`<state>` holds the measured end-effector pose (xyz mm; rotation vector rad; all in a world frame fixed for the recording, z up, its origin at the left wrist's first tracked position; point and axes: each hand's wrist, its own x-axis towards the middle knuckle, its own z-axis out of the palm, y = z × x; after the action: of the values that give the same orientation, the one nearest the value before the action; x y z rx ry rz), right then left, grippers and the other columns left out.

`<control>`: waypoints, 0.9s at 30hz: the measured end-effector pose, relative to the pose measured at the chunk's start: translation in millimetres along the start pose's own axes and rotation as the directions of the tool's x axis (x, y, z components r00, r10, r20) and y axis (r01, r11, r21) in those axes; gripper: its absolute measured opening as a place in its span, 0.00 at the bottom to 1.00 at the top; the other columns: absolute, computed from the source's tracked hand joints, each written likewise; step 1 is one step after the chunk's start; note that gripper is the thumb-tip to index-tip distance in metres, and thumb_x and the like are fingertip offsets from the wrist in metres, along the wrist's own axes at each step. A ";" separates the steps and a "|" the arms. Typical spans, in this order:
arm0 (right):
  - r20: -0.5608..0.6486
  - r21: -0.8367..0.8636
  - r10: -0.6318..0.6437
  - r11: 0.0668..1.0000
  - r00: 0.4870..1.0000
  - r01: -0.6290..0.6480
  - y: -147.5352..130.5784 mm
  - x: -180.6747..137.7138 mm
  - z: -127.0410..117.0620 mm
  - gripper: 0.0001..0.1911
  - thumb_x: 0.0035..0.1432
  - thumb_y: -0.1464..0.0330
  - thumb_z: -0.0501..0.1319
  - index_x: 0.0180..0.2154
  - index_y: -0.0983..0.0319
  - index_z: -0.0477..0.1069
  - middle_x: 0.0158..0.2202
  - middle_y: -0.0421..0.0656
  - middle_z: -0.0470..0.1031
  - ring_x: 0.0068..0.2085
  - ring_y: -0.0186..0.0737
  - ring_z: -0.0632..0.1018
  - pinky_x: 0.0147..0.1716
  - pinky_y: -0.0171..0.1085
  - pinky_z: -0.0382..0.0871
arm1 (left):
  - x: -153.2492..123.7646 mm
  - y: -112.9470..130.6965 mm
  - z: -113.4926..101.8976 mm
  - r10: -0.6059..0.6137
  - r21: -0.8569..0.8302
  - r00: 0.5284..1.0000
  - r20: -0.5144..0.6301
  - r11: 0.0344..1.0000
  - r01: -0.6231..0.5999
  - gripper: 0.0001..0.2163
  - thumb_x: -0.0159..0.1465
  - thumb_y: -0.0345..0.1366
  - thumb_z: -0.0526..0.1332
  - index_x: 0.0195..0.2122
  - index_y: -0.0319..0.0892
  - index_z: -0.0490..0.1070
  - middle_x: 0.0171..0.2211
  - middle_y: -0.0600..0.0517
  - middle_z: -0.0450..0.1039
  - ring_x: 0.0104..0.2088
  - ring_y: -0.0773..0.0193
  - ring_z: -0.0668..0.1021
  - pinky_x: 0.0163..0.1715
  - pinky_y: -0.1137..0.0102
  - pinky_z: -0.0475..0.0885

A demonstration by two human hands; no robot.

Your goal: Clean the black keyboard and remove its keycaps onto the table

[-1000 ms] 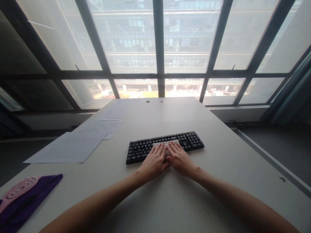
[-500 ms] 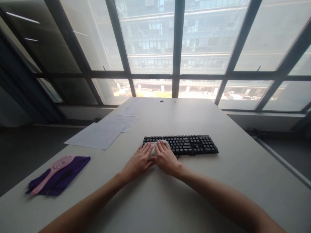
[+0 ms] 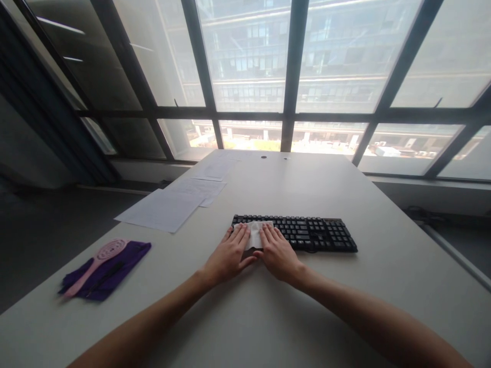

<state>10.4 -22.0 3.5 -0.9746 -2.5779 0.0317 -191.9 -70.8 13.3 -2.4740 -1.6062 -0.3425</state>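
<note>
A white wipe [image 3: 255, 234] lies spread over the left part of a black keyboard [image 3: 326, 236]. My left hand [image 3: 229, 257] presses its outstretched fingers down on the wipe's left side. On the other side rest the flat fingers of my right hand [image 3: 279, 255]. Both thumbs point inward and nearly meet in front of the keyboard's near edge. The keys under the wipe and fingers are hidden.
At the left, a pink hairbrush [image 3: 109, 250] and a thin dark item [image 3: 109, 276] lie on a folded purple cloth [image 3: 132, 255]. White paper sheets [image 3: 161, 208] overlap along the left edge of the white table [image 3: 299, 189]. Windows [image 3: 245, 61] stand beyond it.
My hands have moved a little apart, mainly the right one to the right, and more of the wipe shows flat between them. The whole view has shifted slightly.
</note>
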 end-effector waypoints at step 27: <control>-0.149 0.510 0.529 0.765 0.836 -0.393 166.2 -66.9 -76.0 0.08 0.57 0.67 0.58 0.33 0.63 0.75 0.25 0.38 0.73 0.27 0.35 0.72 0.28 0.32 0.63 | 7.8 4.2 9.1 0.151 0.039 0.975 -0.160 0.988 -0.147 0.23 0.70 0.44 0.55 0.64 0.43 0.63 0.68 0.44 0.57 0.69 0.45 0.56 0.64 0.46 0.58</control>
<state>188.8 52.7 25.3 -1.2882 -1.8717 0.5718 -184.1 -63.2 6.7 -2.4570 -1.3448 -0.4833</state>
